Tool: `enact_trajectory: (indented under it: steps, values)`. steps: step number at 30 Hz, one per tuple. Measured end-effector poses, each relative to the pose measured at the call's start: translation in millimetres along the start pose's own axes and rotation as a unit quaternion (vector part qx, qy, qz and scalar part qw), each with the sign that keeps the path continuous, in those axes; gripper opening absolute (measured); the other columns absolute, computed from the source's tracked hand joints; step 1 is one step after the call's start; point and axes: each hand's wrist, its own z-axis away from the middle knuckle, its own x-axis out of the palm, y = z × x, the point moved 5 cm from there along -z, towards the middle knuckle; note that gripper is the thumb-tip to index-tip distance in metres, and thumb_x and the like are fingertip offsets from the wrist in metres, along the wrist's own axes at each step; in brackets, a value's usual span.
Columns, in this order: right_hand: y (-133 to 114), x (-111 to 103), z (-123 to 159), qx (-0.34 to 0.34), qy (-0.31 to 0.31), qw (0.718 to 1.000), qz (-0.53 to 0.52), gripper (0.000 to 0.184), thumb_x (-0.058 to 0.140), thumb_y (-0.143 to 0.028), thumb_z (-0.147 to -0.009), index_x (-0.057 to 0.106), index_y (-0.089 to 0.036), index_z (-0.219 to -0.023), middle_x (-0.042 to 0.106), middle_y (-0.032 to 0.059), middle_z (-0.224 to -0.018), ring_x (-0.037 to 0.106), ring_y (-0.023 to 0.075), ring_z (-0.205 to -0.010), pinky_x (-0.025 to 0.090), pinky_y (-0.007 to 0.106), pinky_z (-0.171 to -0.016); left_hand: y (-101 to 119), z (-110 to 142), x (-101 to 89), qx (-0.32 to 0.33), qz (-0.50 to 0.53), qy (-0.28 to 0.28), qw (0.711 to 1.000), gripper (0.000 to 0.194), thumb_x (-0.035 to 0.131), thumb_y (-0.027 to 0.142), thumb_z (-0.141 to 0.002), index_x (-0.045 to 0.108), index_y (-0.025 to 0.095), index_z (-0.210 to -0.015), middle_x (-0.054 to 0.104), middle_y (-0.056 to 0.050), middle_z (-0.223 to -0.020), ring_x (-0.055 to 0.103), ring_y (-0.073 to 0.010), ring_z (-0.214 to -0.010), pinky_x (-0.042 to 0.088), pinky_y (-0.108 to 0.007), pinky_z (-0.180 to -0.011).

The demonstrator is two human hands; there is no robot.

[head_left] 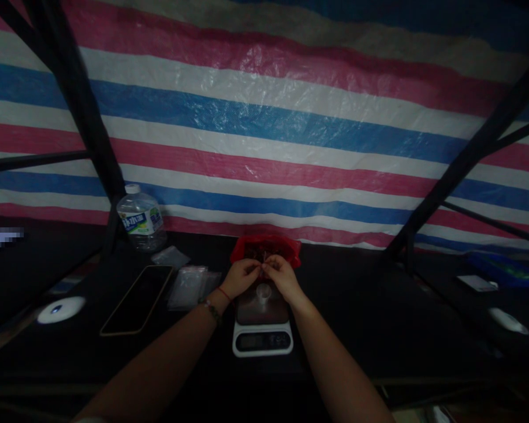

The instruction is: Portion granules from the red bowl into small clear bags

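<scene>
My left hand (242,276) and my right hand (281,275) meet fingertip to fingertip just in front of a red plastic bag (265,247) holding small dark pieces. Both hands pinch something tiny between them that I cannot make out. Below the hands stands a white kitchen scale (262,341) with a small clear cup (263,291) on its platform. A red string and a bead bracelet circle my left wrist.
A phone (136,298) lies face up to the left, beside a stack of small clear bags (189,286). A water bottle (141,220) stands at the back left. A round white puck (62,309) sits far left. Black frame poles cross a striped tarp (291,117) behind.
</scene>
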Motion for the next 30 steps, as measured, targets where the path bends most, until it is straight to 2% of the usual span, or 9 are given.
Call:
enact_trajectory:
  steps: [6,11,16,24,30]
  values:
    - [1,-3,0,-0.005,0.031,0.997,0.069,0.022,0.066,-0.036,-0.07,0.054,-0.019,-0.078,0.058,-0.0017,-0.066,0.055,0.0137,-0.06,0.043,0.024,-0.056,4,1,1.6,-0.014,-0.003,-0.018,1.0,0.017,0.059,0.028,-0.08,0.071,0.016,-0.08,0.071,-0.004,-0.077,0.064,-0.015,-0.069,0.047,-0.023,-0.061]
    - [-5,-4,1,-0.03,0.001,0.988,0.154,0.013,0.056,-0.03,-0.076,0.056,-0.018,-0.071,0.056,-0.0021,-0.063,0.053,0.0132,-0.061,0.04,0.023,-0.057,6,2,2.3,0.013,-0.037,-0.011,0.999,0.017,0.056,0.028,-0.082,0.069,0.017,-0.079,0.069,-0.003,-0.076,0.063,-0.0139,-0.07,0.046,-0.023,-0.064]
    - [-16,-1,2,-0.095,-0.022,0.964,0.246,0.017,0.047,-0.022,-0.08,0.058,-0.017,-0.067,0.057,-0.0004,-0.066,0.052,0.0135,-0.065,0.038,0.024,-0.061,6,2,1.2,0.02,-0.073,0.016,0.997,0.012,0.056,0.02,-0.079,0.067,0.017,-0.077,0.068,-0.002,-0.076,0.062,-0.0142,-0.071,0.046,-0.023,-0.065]
    - [-27,1,6,-0.179,-0.045,0.942,0.281,0.017,0.047,-0.018,-0.083,0.057,-0.018,-0.069,0.057,0.0012,-0.07,0.053,0.0146,-0.069,0.038,0.025,-0.065,12,1,-2.9,0.042,-0.06,0.014,0.997,0.016,0.056,0.023,-0.081,0.069,0.019,-0.088,0.071,-0.003,-0.086,0.065,-0.0151,-0.078,0.048,-0.024,-0.071]
    - [-37,3,9,-0.199,-0.046,0.929,0.307,0.016,0.048,-0.016,-0.081,0.055,-0.018,-0.067,0.057,0.0016,-0.07,0.052,0.0145,-0.069,0.038,0.025,-0.065,13,3,-4.0,0.039,-0.115,0.032,0.992,0.014,0.056,0.023,-0.081,0.069,0.018,-0.079,0.07,-0.003,-0.078,0.063,-0.015,-0.073,0.045,-0.025,-0.066]
